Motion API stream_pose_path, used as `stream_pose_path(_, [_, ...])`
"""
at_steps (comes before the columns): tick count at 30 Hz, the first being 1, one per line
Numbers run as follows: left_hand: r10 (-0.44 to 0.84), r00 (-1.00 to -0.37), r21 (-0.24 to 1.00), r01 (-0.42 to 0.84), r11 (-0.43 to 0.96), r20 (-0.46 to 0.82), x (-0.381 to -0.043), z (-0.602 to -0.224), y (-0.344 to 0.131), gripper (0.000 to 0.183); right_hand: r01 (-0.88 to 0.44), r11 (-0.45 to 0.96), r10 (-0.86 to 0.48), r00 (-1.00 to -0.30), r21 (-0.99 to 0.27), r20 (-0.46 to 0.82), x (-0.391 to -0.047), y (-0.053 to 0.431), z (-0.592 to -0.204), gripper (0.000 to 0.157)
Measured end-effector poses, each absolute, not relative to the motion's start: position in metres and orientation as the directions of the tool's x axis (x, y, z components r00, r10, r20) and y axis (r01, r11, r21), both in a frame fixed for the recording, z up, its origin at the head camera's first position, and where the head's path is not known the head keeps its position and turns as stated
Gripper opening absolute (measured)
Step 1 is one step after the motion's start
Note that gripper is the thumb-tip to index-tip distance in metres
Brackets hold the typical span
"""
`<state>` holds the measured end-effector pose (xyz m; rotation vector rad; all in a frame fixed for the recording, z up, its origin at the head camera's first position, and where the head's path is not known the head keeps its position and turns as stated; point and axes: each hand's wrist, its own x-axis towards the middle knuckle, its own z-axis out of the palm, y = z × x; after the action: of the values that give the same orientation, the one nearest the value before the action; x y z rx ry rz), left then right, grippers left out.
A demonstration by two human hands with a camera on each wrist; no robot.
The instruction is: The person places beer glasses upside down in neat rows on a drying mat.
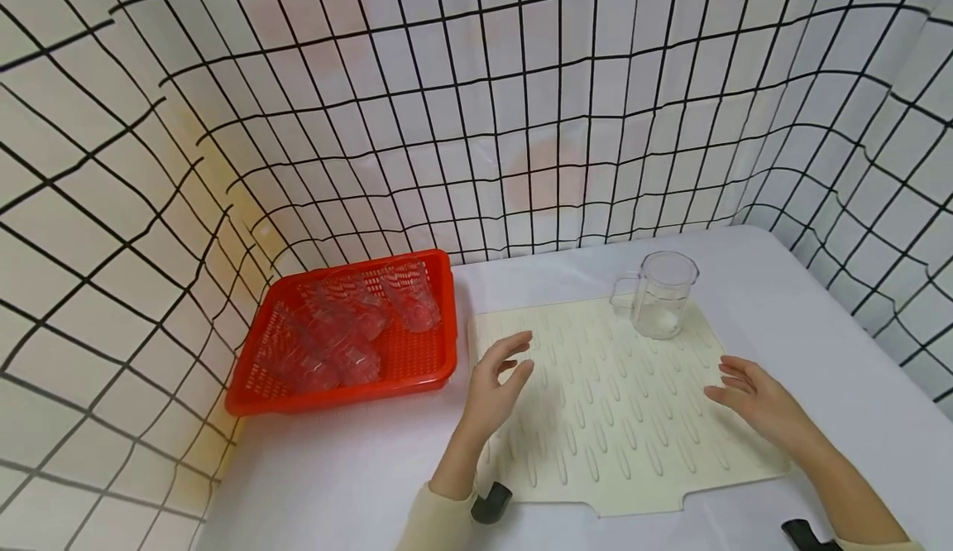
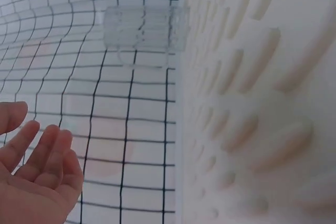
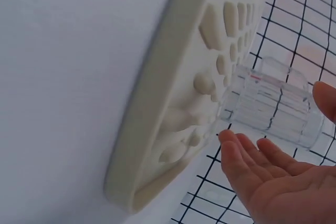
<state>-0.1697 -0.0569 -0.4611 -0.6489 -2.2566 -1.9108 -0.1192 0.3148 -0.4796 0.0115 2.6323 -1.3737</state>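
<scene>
A cream drying mat (image 1: 610, 419) with rows of raised ridges lies on the white table. At its back right corner stands a clear pitcher (image 1: 661, 307), upright, its handle toward the left. My left hand (image 1: 497, 381) hovers over the mat's left side, fingers loosely bent and nothing between them. Over the right edge of the mat, my right hand (image 1: 759, 402) is held with relaxed fingers, empty too. In the right wrist view the pitcher (image 3: 275, 106) shows just beyond the fingertips. The left wrist view has the pitcher (image 2: 144, 30) farther off.
A red plastic basket (image 1: 417, 365) at the left holds several clear plastic cups or similar vessels (image 1: 413, 299) lying on their sides. Black wire mesh (image 1: 551, 121) walls in the table at the back and both sides. White table surface (image 1: 335, 468) runs in front of the basket.
</scene>
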Motion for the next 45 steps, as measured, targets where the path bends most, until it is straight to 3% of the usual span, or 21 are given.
stream_pose_path(4, [0.153,-0.91,0.908,0.403,0.118,0.384,-0.157,-0.456,-0.076,0.035,0.113,0.634,-0.06,-0.979,-0.765,-0.194,-0.112,0.312,-0.481,0.082])
stream_pose_path(15, [-0.163,-0.861,0.871,0.453,0.19,0.483,-0.142,-0.442,-0.137,0.027,0.139,0.718,-0.044,-0.969,-0.682,-0.244,-0.106,0.311,-0.489,0.086])
stream_pose_path(20, [-0.408,-0.773,0.872,0.4,0.282,0.486,-0.146,-0.444,-0.164,0.023,0.119,0.716,-0.067,-0.969,-0.688,-0.237,-0.102,0.311,-0.499,0.086])
stream_pose_path(24, [-0.545,-0.693,0.866,0.248,0.435,0.472,-0.153,-0.45,-0.183,0.018,0.079,0.685,-0.106,-0.973,-0.724,-0.206,-0.098,0.308,-0.506,0.089])
stream_pose_path(27, [-0.562,-0.646,0.803,0.137,0.579,0.516,-0.16,-0.454,-0.195,0.016,0.038,0.67,-0.135,-0.976,-0.741,-0.172,-0.093,0.305,-0.511,0.091])
stream_pose_path(31, [-0.555,-0.629,0.694,-0.034,0.719,0.544,-0.164,-0.452,-0.201,0.025,-0.017,0.692,-0.159,-0.979,-0.721,-0.13,-0.09,0.303,-0.514,0.089])
stream_pose_path(36, [-0.548,-0.688,0.545,-0.258,0.798,0.476,-0.166,-0.447,-0.199,0.041,-0.063,0.725,-0.182,-0.978,-0.685,-0.103,-0.089,0.302,-0.515,0.087])
stream_pose_path(39, [-0.533,-0.707,0.466,-0.316,0.827,0.465,-0.168,-0.446,-0.199,0.043,-0.067,0.734,-0.184,-0.977,-0.676,-0.103,-0.089,0.301,-0.516,0.087])
stream_pose_path(45, [-0.501,-0.75,0.429,-0.318,0.846,0.432,-0.175,-0.442,-0.203,0.038,-0.057,0.742,-0.172,-0.979,-0.668,-0.108,-0.088,0.3,-0.517,0.087])
